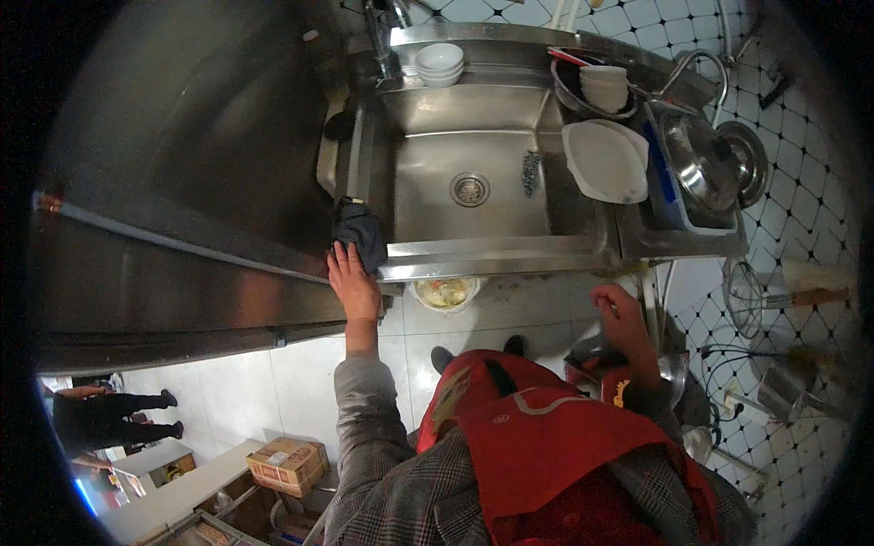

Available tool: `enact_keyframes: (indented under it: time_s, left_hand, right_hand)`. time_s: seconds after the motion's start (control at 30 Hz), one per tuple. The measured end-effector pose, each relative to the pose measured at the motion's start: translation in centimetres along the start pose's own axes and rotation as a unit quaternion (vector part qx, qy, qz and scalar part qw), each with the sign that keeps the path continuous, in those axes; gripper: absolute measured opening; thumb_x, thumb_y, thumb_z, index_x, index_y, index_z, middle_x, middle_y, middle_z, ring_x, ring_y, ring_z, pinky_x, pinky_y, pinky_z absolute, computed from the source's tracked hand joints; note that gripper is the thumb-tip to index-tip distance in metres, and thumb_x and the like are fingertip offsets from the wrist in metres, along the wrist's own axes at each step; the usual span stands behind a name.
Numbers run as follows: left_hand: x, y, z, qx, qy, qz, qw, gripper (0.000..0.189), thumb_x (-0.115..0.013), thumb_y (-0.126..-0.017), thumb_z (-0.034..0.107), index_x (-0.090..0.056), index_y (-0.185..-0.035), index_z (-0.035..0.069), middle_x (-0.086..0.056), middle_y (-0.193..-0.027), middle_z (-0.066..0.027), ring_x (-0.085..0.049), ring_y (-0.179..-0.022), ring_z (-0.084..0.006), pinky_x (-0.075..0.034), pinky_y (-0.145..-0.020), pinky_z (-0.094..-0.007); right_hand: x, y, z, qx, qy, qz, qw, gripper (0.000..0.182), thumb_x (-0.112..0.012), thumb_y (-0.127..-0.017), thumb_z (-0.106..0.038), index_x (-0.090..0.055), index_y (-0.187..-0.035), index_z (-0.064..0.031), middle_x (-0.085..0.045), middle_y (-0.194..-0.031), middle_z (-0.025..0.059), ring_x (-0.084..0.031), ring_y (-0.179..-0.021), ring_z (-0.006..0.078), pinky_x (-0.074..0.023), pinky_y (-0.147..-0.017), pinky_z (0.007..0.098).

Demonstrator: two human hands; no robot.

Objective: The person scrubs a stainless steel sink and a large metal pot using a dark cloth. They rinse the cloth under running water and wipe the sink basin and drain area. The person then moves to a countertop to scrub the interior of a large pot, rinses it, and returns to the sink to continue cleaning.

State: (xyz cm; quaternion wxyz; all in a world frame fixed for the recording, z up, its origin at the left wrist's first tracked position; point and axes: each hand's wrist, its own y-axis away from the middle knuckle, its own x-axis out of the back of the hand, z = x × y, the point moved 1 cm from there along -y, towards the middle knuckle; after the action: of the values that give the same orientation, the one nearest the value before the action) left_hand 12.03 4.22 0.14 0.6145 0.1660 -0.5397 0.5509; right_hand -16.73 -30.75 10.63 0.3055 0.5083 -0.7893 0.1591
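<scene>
My left hand [354, 281] rests its fingers on a dark grey cloth [362, 233], which lies bunched on the left front corner of a stainless steel sink [471, 250]. Away from the sink's front edge, at the right, my right hand [616, 312] hangs with bent fingers and touches nothing that I can see. A steel wool scourer [530, 173] lies in the basin, to the right of the drain strainer [470, 189]. White bowls [439, 60] are stacked on the back ledge. On the right rim lie white oval plates [606, 162].
A basin [567, 85] holds more stacked bowls [604, 89] at the back right. Beside it, a blue-edged tub [710, 222] carries a metal lid [700, 164]. A container of food scraps [446, 293] stands on the floor under the sink's front. Another person [109, 418] stands far left, beyond a cardboard box [288, 466].
</scene>
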Motion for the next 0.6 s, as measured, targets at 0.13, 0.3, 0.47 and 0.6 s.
enact_keyframes:
  time_s: [0.13, 0.3, 0.47, 0.6]
  left_hand:
    - [-2.0, 1.7, 3.6, -0.05, -0.022, -0.031, 0.998, 0.068, -0.058, -0.069, 0.002, -0.034, -0.132, 0.004, -0.031, -0.138, -0.0193, -0.024, -0.128, -0.0413, -0.021, -0.102, -0.0513]
    - [-3.7, 4.4, 14.3, -0.094, 0.042, -0.165, 0.981, 0.06, -0.056, -0.071, 0.002, -0.04, -0.129, 0.006, -0.031, -0.138, -0.0166, -0.022, -0.129, -0.0406, -0.022, -0.102, -0.054]
    - [-7.4, 5.3, 22.8, -0.246, 0.102, -0.18, 0.947, 0.059, -0.06, -0.071, 0.01, -0.042, -0.127, 0.008, -0.031, -0.137, -0.0187, -0.019, -0.13, -0.0415, -0.017, -0.103, -0.0557]
    - [-7.6, 3.9, 28.0, -0.291, 0.163, -0.271, 0.903, 0.051, -0.057, -0.076, 0.008, -0.044, -0.126, 0.008, -0.042, -0.13, -0.0183, -0.032, -0.126, -0.0374, -0.027, -0.1, -0.0502]
  right_hand:
    - [1.0, 0.6, 0.7, -0.008, 0.002, 0.003, 1.0, 0.015, -0.047, -0.089, -0.009, -0.057, -0.098, -0.002, -0.06, -0.096, 0.0142, -0.059, -0.087, 0.0246, -0.0463, -0.074, 0.035]
    - [1.7, -0.2, 0.2, -0.006, 0.034, -0.005, 0.999, 0.016, -0.048, -0.088, -0.011, -0.057, -0.098, -0.0012, -0.06, -0.097, 0.0141, -0.058, -0.088, 0.0288, -0.0455, -0.077, 0.0362]
    - [2.5, -0.5, 0.9, 0.035, 0.05, -0.021, 0.998, 0.016, -0.049, -0.087, -0.011, -0.058, -0.097, -0.001, -0.059, -0.096, 0.0148, -0.057, -0.09, 0.0308, -0.0444, -0.079, 0.0367]
    - [4.0, -0.1, -0.2, -0.01, 0.057, -0.042, 0.997, 0.016, -0.048, -0.087, -0.009, -0.058, -0.097, -0.0009, -0.058, -0.097, 0.0147, -0.056, -0.091, 0.0298, -0.0436, -0.08, 0.0369]
